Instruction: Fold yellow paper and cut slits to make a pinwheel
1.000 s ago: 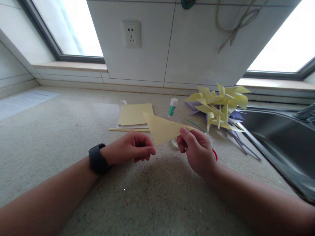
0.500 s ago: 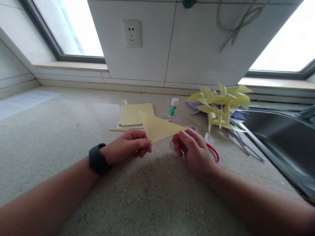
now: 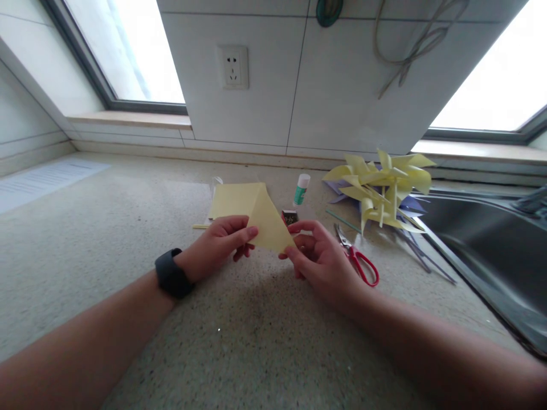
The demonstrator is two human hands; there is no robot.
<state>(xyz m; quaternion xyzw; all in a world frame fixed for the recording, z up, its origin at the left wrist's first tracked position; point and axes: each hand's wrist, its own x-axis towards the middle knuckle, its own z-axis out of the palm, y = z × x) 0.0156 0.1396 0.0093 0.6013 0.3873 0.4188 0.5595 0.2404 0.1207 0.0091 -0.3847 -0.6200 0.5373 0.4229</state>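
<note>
Since the yellow sheet was a long flat triangle a second ago, each line below sets the present look against that.

Paper: the paper (image 3: 267,225) now shows as a narrower, taller triangle with its point up, held just above the counter (image 3: 106,228) between the two hands; earlier it lay wide, its long tip toward the right.

Left hand: the left hand (image 3: 222,245) pinches the paper's left edge between thumb and fingers, closed on it, where a second ago it was curled just beside the sheet.

Right hand: the right hand (image 3: 318,256) is partly open, thumb and fingertips touching the paper's lower right corner; I judge it a light grip, not a firm one. It has dropped lower and nearer the left hand.

Meaning: judged from the shape, the triangle has been turned or folded in on itself, so the folding is moving along.

Scissors: red-handled scissors (image 3: 356,256) now lie in full view on the counter just right of the right hand, before half hidden by it.

Stack: yellow sheets (image 3: 231,199) lie behind the paper.

Glue: a glue stick (image 3: 301,189) stands beyond.

Pinwheels: yellow pinwheels (image 3: 384,185) are heaped by the sink (image 3: 491,245).

Watch: a dark watch (image 3: 171,273) sits on the left wrist.
</note>
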